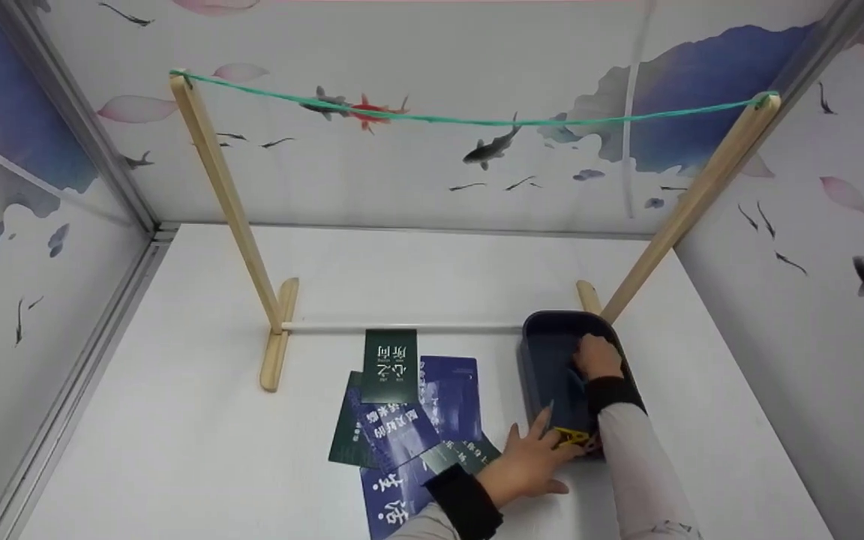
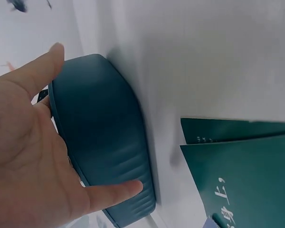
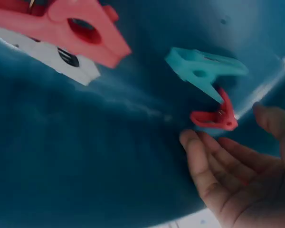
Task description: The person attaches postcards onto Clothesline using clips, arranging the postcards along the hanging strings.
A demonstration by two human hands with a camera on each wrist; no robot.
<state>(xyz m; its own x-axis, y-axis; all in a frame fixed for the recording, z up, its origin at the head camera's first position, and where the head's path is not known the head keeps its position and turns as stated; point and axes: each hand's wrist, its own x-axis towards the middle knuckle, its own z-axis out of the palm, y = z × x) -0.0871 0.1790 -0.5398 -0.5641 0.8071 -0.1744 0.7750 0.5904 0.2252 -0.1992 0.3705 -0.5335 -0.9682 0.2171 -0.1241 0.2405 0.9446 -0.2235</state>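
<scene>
A deep dark blue plastic bin (image 1: 552, 375) stands on the table's right. Inside it, my right hand (image 1: 598, 358) reaches down, fingers (image 3: 204, 175) loosely extended and thumb apart. Just beyond its fingertips lies a small red clip (image 3: 218, 116), close to a teal clip (image 3: 199, 66). Larger in that right wrist view are a pink-red clip (image 3: 85, 33) and a white clip (image 3: 61, 59). My left hand (image 1: 526, 465) spreads over the bin's near end, some fingers across the rim and partly hidden. Near them is a yellow clip (image 1: 571, 436). One outer finger lies along the bin's wall (image 2: 104, 118).
Several green and blue printed cards (image 1: 391, 367) overlap left of the bin. Behind stands a wooden frame with a left post (image 1: 226, 195), a right post (image 1: 694, 202), a white bottom rod (image 1: 327, 327) and a green string (image 1: 469, 121) across the top. Patterned walls enclose the table.
</scene>
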